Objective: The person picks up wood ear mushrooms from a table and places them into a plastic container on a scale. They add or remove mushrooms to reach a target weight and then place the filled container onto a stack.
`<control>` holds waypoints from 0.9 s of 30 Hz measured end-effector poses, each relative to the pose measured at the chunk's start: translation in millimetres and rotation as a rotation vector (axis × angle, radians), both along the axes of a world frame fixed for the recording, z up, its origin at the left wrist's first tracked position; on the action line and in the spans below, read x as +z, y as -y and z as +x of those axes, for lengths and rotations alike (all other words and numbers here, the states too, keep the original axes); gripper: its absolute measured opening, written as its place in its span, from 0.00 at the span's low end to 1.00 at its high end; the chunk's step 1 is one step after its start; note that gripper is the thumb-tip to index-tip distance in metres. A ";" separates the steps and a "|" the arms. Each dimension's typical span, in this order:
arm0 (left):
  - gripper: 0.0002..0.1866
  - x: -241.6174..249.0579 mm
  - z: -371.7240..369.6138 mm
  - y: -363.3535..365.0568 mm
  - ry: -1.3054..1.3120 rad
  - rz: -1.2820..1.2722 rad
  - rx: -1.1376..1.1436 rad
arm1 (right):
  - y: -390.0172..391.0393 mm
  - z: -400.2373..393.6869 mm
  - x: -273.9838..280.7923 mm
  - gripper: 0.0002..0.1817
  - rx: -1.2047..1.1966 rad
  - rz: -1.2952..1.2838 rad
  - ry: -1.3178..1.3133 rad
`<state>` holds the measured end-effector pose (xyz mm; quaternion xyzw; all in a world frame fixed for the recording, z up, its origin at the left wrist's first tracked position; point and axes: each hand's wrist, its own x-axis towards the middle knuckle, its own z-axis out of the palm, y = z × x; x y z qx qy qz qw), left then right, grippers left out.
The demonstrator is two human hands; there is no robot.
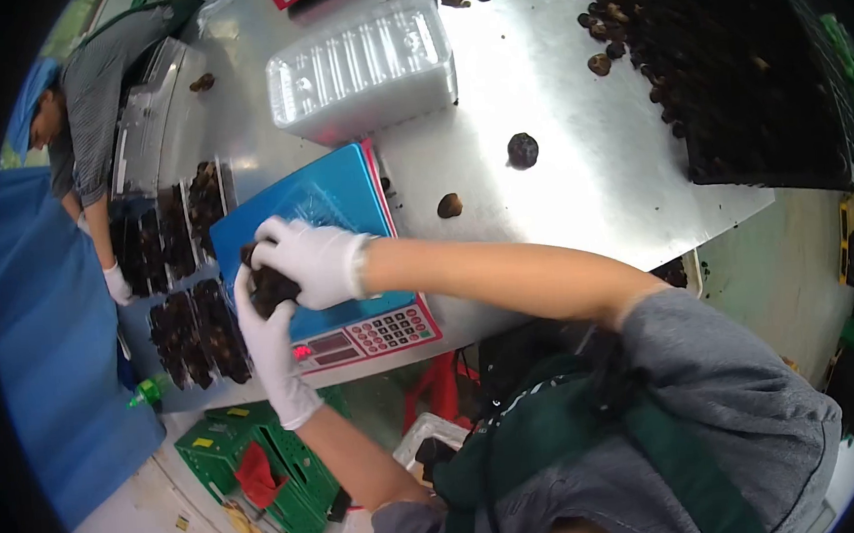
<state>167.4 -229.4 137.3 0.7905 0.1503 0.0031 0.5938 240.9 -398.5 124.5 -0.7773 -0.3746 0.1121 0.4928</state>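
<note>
Both hands wear white gloves and meet over the blue top of a scale (342,188). My left hand (273,352) is wrapped round dark brown lumps (272,289) from the near side. From above, my right hand (310,260) closes on the same lumps, its fingers bent over them. The scale's keypad and red display show below the hands. Filled trays of dark lumps (194,332) lie just left of the scale. A stack of clear plastic trays (364,73) stands behind it.
A large black crate (770,74) of dark lumps stands at the right, with more spilling beside it. Two loose lumps (523,150) (449,205) lie mid-table. A co-worker (89,112) in a blue cap reaches in at the left. A green crate (263,466) sits below the table.
</note>
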 end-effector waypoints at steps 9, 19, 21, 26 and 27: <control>0.41 -10.9 -16.7 -18.6 0.011 0.572 -0.058 | 55.5 1.4 13.3 0.35 -0.304 -0.143 0.167; 0.27 -28.9 -55.3 16.2 0.212 0.444 0.265 | 249.2 -26.4 -150.0 0.23 -0.917 -0.522 0.031; 0.24 -34.9 -62.6 21.6 0.267 0.505 0.313 | 220.8 -31.1 -140.0 0.23 -0.716 -0.348 -0.074; 0.22 -35.1 -84.5 34.8 0.282 0.460 0.416 | 158.3 -43.1 -134.8 0.19 -0.261 -0.499 0.222; 0.22 -33.7 -88.7 36.7 0.273 0.475 0.404 | 157.8 -37.0 -138.9 0.17 -0.259 -0.490 0.183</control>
